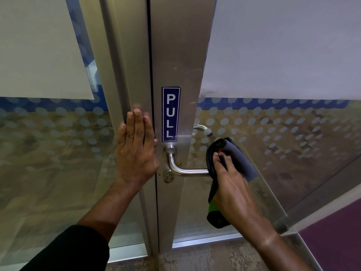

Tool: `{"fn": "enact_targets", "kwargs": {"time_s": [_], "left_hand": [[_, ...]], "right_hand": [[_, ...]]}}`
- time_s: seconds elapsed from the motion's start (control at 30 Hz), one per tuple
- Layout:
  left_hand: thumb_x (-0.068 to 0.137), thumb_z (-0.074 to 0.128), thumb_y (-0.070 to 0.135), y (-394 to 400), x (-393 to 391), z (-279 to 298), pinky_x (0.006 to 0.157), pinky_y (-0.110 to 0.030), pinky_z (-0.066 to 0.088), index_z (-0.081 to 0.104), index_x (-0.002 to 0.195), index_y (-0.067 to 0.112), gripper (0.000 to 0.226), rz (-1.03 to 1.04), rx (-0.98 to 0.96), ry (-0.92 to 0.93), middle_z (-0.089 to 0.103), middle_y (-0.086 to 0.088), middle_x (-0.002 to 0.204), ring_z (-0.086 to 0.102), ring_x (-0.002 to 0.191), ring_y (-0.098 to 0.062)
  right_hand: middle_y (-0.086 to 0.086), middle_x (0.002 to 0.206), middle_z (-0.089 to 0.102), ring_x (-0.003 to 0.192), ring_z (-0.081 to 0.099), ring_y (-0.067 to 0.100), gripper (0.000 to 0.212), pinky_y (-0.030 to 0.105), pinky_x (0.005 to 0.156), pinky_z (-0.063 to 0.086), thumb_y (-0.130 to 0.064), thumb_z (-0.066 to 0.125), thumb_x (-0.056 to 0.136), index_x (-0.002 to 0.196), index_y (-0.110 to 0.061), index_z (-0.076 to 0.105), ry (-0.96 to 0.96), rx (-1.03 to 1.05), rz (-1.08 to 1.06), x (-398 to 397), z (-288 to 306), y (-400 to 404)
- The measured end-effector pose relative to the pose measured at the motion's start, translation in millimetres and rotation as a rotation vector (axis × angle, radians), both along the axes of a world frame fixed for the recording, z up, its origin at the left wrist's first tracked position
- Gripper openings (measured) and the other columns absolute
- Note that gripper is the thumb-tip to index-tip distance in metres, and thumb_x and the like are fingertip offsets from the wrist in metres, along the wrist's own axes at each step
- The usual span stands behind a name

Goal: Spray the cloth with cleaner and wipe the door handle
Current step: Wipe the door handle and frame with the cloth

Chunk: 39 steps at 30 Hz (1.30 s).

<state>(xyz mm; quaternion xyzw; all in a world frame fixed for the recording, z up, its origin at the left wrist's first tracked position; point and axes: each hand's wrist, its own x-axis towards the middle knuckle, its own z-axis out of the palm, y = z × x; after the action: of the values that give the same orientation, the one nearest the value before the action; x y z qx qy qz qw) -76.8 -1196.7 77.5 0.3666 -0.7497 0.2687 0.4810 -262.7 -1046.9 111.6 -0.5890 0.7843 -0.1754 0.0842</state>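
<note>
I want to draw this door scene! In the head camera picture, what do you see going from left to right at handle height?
Left hand flat on the silver metal frame → blue PULL sticker → silver metal lever door handle → right hand gripping the dark grey cloth around the handle's end.

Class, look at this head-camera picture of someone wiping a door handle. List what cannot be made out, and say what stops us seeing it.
- Free end of the door handle: head view, wrapped in the cloth gripped by the right hand.
- Whether the cloth is damp: cannot be judged.
- Spray bottle: nowhere in frame.
- Frame under the left hand: covered by the flat palm.
- Room behind: blurred by the frosted glass.
</note>
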Motion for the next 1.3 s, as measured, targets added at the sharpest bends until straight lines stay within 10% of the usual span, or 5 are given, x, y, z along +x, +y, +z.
{"fn": "enact_targets", "kwargs": {"time_s": [0.53, 0.67, 0.8, 1.17, 1.3], "left_hand": [[0.101, 0.029, 0.017, -2, -1, -2, 0.123, -0.04, -0.005, -0.009, 0.153, 0.006, 0.065, 0.009, -0.018, -0.003, -0.022, -0.008, 0.161, -0.014, 0.15, -0.024], [0.1, 0.032, 0.017, -4, 0, -4, 0.123, -0.04, -0.004, -0.008, 0.153, 0.005, 0.067, 0.011, -0.032, -0.004, -0.021, -0.009, 0.162, -0.014, 0.151, -0.024], [0.101, 0.03, 0.019, -4, 0, -3, 0.123, -0.04, -0.005, -0.009, 0.153, 0.005, 0.066, 0.014, -0.019, -0.008, -0.022, -0.009, 0.161, -0.014, 0.15, -0.024], [0.099, 0.031, 0.018, -1, -1, -1, 0.123, -0.039, -0.007, -0.011, 0.152, 0.006, 0.069, 0.016, -0.012, -0.009, -0.023, -0.008, 0.161, -0.015, 0.15, -0.024], [0.1, 0.032, 0.02, -2, 0, -3, 0.123, -0.039, -0.006, -0.008, 0.153, 0.006, 0.068, 0.022, -0.008, -0.009, -0.02, -0.01, 0.162, -0.012, 0.151, -0.024]], "right_hand": [[0.001, 0.161, -0.015, 0.147, -0.015, 0.022, 0.09, 0.027, 0.108, 0.032, 0.013, 0.044, 0.081, 0.153, -0.016, -0.001, 0.005, -0.073, -0.033, 41, -19, 20], [-0.012, 0.135, 0.055, 0.124, 0.051, 0.003, 0.083, 0.007, 0.089, 0.04, 0.014, 0.055, 0.077, 0.144, -0.032, 0.039, -0.351, -0.301, -0.05, 7, -4, 36], [-0.007, 0.116, 0.067, 0.104, 0.062, -0.004, 0.064, 0.017, 0.092, 0.048, 0.02, 0.054, 0.083, 0.133, -0.021, 0.056, -0.738, -0.61, -0.303, -47, 27, 41], [0.005, 0.129, 0.06, 0.111, 0.06, 0.019, 0.078, 0.035, 0.099, 0.049, 0.012, 0.061, 0.077, 0.144, -0.023, 0.04, -0.324, -0.432, -0.179, 14, 21, 29], [0.016, 0.142, 0.05, 0.122, 0.053, 0.029, 0.078, 0.019, 0.095, 0.036, 0.013, 0.059, 0.071, 0.143, -0.012, 0.044, -0.188, -0.468, -0.023, 65, 19, 17]]}}
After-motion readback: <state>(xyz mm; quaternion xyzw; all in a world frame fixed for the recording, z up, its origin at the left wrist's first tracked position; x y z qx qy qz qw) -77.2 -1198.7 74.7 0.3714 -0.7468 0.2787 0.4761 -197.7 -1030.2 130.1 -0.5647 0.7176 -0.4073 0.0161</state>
